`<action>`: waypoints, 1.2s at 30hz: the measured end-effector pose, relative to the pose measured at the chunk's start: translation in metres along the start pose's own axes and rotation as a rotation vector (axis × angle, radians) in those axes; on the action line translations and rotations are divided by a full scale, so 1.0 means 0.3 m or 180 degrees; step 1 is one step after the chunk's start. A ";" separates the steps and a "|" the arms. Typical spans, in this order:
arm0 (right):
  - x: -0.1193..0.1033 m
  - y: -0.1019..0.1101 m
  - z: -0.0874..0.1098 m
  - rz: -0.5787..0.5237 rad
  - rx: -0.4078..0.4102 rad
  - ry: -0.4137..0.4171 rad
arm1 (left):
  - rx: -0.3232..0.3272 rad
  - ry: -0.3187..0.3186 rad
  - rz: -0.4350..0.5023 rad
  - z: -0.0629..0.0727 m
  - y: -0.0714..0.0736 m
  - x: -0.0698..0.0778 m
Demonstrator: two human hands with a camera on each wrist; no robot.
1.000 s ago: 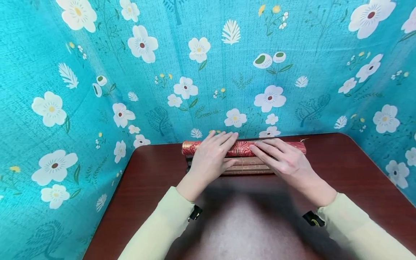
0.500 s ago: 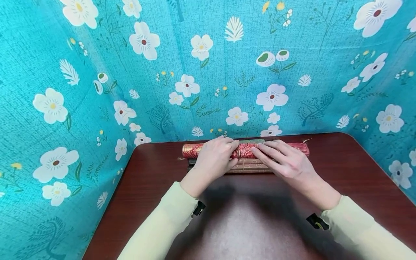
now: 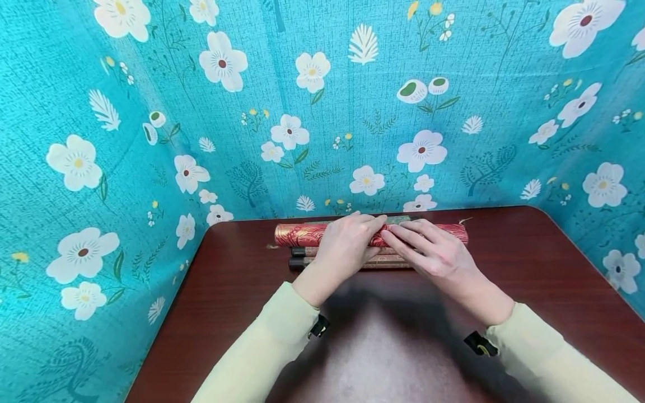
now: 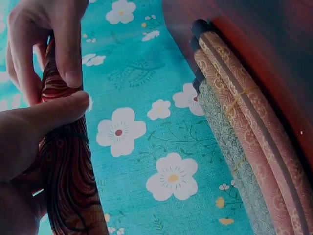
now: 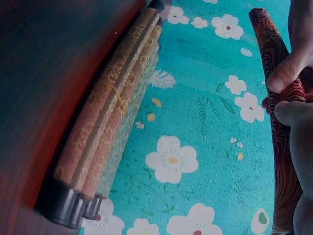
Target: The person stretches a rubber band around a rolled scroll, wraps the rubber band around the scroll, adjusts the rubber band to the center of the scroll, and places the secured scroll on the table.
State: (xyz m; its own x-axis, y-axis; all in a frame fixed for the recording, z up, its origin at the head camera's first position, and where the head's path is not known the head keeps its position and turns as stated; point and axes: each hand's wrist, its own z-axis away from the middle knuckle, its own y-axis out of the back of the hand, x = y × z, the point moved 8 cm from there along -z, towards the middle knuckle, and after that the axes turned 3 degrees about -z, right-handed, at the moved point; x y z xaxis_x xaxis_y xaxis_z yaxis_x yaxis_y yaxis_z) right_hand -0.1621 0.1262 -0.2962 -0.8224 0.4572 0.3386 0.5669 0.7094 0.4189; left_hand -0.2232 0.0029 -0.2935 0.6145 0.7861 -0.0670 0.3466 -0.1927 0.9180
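Observation:
A rolled scroll [image 3: 299, 235] in red and gold wave-patterned cloth spans the back of the table in the head view. My left hand [image 3: 347, 243] and right hand [image 3: 435, 246] both hold it near its middle, their fingertips almost meeting. The left wrist view shows the left thumb [image 4: 58, 115] lying along the red roll, beside a dark string around it. Both wrist views show this roll raised apart from a row of other scrolls: two pinkish ones [image 5: 93, 132] with gold patterns and a green one [image 4: 232, 147]. The far sides of the hands' grip are hidden.
The row of scrolls lies on a dark reddish-brown table [image 3: 242, 291], thin yellow strings tied around them and black knobs [image 5: 58, 208] at their ends. Turquoise cloth [image 3: 322, 112] with white flowers hangs right behind the table and along both sides.
The left hand's fingers, earlier laid flat over the red scroll, have curled around it, and that hand has moved right toward the other. The scroll has shifted slightly nearer, showing green behind.

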 end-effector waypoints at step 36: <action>0.035 -0.076 0.214 -0.0547 -0.0563 -0.0555 | 0.0116 0.0264 -0.0102 0.288 0.034 -0.183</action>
State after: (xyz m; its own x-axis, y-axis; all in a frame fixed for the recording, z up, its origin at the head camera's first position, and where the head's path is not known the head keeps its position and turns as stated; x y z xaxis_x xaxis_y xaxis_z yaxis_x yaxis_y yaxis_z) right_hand -0.1867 0.1492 -0.3563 -0.8942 0.4347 0.1067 0.4058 0.6869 0.6029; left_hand -0.1921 -0.0930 -0.3140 0.5423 0.8379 -0.0621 0.3916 -0.1867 0.9010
